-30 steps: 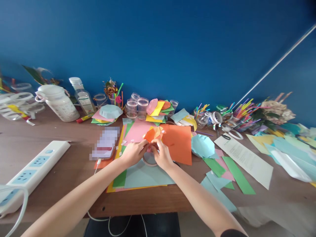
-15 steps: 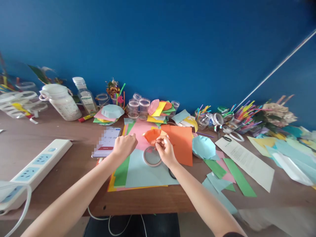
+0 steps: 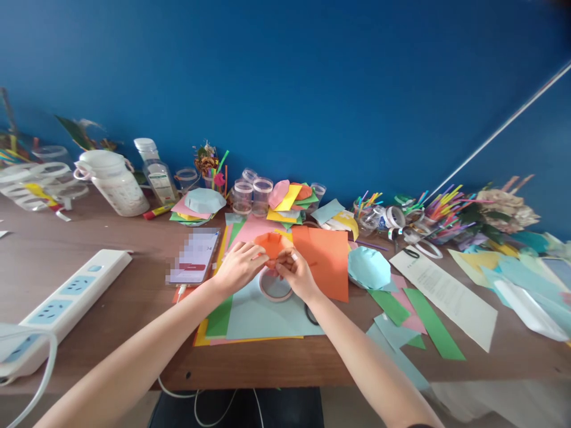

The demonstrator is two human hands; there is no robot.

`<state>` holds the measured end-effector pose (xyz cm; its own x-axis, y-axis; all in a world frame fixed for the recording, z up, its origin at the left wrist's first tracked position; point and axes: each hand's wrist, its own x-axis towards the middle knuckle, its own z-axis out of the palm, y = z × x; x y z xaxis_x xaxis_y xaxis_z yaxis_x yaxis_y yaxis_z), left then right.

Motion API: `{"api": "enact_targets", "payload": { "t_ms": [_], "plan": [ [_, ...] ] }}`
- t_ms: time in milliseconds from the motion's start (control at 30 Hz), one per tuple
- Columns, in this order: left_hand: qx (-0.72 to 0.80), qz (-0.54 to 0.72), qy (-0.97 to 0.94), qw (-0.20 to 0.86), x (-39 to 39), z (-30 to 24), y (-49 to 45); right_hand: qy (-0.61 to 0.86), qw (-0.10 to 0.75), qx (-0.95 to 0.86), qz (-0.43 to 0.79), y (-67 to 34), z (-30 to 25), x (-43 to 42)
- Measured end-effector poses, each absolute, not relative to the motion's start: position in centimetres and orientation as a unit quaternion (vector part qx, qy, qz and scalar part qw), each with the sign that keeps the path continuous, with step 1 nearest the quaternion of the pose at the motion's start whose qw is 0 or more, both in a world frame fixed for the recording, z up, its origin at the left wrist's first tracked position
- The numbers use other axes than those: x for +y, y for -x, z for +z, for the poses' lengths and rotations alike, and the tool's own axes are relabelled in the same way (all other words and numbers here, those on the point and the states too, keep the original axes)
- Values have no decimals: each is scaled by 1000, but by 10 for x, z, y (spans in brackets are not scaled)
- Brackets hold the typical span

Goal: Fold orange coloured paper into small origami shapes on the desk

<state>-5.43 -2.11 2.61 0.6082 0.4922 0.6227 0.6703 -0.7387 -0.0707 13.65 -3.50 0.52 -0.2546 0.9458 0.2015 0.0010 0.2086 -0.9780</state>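
Note:
Both my hands meet over the papers at the middle of the desk. A small folded piece of orange paper point(image 3: 269, 245) is pinched between them, with my left hand point(image 3: 238, 267) on its left side and my right hand point(image 3: 297, 273) at its lower right. Just below my right hand lies a roll of clear tape point(image 3: 274, 285) on a pale blue sheet point(image 3: 267, 315). A flat orange sheet point(image 3: 323, 261) lies to the right of my right hand, and a pink sheet point(image 3: 252, 233) lies beyond the folded piece.
A smartphone point(image 3: 194, 257) lies left of my hands, with a white power strip point(image 3: 75, 291) further left. Beyond stand clear plastic jars point(image 3: 243, 196) and stacked paper. To the right lie a pale blue paper bowl point(image 3: 369, 268), green strips point(image 3: 432, 324) and a printed sheet point(image 3: 446, 297).
My left hand has come back from the left and now holds the orange piece together with my right hand. The view has shifted slightly.

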Motion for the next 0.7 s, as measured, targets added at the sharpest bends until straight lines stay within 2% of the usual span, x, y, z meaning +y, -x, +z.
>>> {"api": "enact_targets", "payload": {
  "t_ms": [200,300,433,700],
  "plan": [
    [-320,-304,884,151,-18,21,58,485,436,-723,228,-138,10,-43],
    [-303,-309,891,139,-17,19,57,489,403,-759,149,-138,7,-42],
    [-290,-312,897,118,-20,20,55,470,358,-797,128,-137,1,-39],
    [-296,-277,908,108,-24,17,56,463,344,-801,162,-138,3,-40]
  ]
}}
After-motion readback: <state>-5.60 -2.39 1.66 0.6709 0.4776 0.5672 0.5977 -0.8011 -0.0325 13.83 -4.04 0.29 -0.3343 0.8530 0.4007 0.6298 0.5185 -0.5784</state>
